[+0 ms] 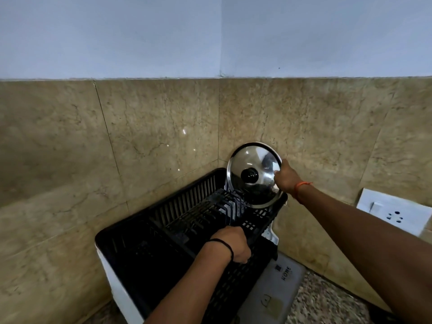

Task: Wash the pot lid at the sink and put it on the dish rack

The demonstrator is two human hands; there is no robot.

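Observation:
The steel pot lid (252,167) with a black knob stands almost upright at the far right end of the black dish rack (140,237), its top side facing me, close to the tiled wall. My right hand (286,177) grips the lid's right rim. My left hand (233,245) is closed over the rack's near right edge. The lid's lower edge sits among the rack's slots, partly hidden by the upright dividers.
The rack fills the corner between two beige tiled walls, on a white tray (117,286). A grey mat (273,293) lies on the speckled counter to its right. A white wall socket (395,212) sits on the right wall, under my right forearm.

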